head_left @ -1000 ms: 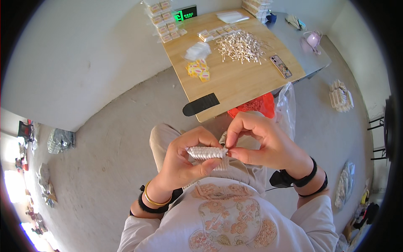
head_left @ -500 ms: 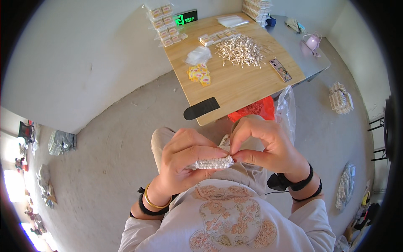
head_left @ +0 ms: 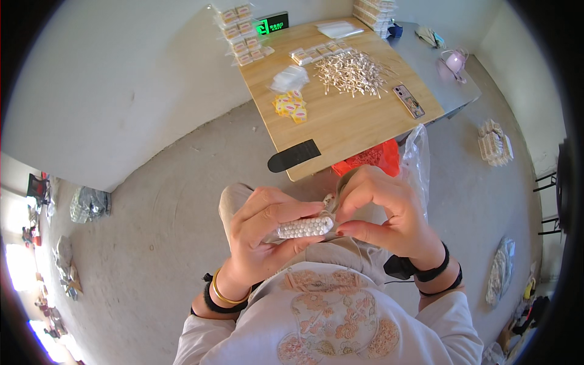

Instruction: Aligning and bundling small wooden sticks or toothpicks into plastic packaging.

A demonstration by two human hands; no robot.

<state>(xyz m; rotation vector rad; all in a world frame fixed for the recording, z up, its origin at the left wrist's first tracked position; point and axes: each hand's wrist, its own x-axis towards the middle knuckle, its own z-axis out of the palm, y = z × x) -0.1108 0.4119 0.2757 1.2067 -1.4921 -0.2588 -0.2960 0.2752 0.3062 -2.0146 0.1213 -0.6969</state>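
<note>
While the left hand [head_left: 267,228] wraps its fingers around a clear packet [head_left: 304,227] of white swabs, the right hand [head_left: 383,213] pinches the packet's right end, thumb under, fingers curled over. Since a second ago the packet has dropped lower and tilted (the end looks nearly closed). Beyond, the tabletop [head_left: 340,125] carries loose swabs [head_left: 351,72].
</note>
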